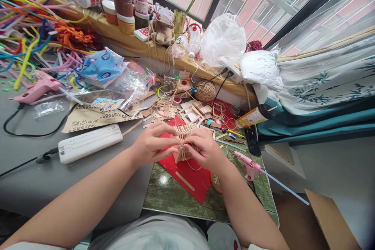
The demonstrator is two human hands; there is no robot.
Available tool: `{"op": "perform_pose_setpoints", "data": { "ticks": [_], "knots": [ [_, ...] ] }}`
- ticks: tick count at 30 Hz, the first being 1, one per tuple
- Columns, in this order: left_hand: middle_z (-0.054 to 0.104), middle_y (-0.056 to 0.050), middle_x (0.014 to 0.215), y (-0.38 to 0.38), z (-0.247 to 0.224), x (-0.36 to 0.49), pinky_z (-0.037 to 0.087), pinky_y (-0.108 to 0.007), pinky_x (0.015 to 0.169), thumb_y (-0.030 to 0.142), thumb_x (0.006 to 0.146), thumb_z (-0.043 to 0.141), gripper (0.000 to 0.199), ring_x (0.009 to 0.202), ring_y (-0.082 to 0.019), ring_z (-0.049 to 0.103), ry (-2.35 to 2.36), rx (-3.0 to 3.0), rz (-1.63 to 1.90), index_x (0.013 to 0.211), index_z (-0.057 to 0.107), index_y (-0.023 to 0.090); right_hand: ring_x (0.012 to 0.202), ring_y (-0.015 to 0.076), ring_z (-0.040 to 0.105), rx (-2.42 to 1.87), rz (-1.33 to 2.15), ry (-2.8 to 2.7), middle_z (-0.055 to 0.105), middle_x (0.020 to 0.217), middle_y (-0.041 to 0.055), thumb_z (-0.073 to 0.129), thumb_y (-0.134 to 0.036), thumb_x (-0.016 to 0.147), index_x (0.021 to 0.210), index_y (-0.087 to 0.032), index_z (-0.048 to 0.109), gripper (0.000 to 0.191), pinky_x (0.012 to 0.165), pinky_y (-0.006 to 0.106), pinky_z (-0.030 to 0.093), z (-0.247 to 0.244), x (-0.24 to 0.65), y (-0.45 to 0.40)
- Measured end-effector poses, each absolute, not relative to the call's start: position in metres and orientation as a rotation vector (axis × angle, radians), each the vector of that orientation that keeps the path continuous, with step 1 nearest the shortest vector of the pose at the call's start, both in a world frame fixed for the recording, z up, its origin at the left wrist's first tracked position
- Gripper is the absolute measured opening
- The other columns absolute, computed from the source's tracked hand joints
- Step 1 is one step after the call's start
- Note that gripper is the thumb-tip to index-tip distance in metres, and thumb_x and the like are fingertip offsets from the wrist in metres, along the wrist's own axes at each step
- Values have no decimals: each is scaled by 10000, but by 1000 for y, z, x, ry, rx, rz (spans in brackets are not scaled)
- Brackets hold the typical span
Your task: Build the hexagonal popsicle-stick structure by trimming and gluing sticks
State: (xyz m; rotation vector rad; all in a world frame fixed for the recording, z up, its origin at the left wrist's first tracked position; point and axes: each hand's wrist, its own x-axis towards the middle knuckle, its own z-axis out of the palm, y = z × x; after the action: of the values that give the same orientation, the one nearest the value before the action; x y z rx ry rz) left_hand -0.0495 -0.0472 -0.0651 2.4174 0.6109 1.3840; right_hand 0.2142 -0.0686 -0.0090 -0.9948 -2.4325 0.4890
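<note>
A small model of wooden craft sticks [182, 156], with a row of sticks side by side on its top, rests on a red sheet [195, 179] in front of me. My left hand [156, 142] is at its left side, fingertips and thumb against the sticks. From the right, my right hand [203, 148] reaches over it. Its thumb and index finger pinch together at the middle of the model; what lies between them is too small to make out. A single loose craft stick [185, 181] lies on the red sheet nearer to me.
At right lies a pink glue gun [250, 164] with a long glue stick; orange-handled scissors [215, 183] are partly under my right forearm. A white power strip [90, 143] and another glue gun [39, 86] lie left. Behind are twine [206, 90], loose sticks and a lidded cup [254, 115].
</note>
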Motion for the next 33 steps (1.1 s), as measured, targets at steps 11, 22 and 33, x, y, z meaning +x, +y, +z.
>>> {"op": "perform_pose_setpoints", "data": {
  "ticks": [11,22,33],
  "knots": [
    [691,-53,1005,-52,-60,-43,562,-365,923,320,939,804,129,979,-199,680,945,1451,1767,895,714,239,1054,228,675,-992,460,-2428,771,1076,45,616,-251,1072,1103,-269,713,103,1016,479,412,-12,215,-68],
    [341,-165,1713,-56,-75,-30,366,-586,1307,567,665,985,1245,1609,-398,334,912,1921,919,1663,283,323,1042,250,639,-972,368,-2414,731,1075,61,695,-307,1028,1187,-298,737,165,987,488,448,-12,214,-78],
    [364,-172,1711,-67,-87,-14,377,-611,1303,349,779,890,1131,1580,-416,396,1022,1818,995,1695,228,304,1153,291,667,-1015,309,-2311,739,1190,80,707,-242,1000,1301,-338,699,316,1038,545,499,-18,225,-85]
  ]
}}
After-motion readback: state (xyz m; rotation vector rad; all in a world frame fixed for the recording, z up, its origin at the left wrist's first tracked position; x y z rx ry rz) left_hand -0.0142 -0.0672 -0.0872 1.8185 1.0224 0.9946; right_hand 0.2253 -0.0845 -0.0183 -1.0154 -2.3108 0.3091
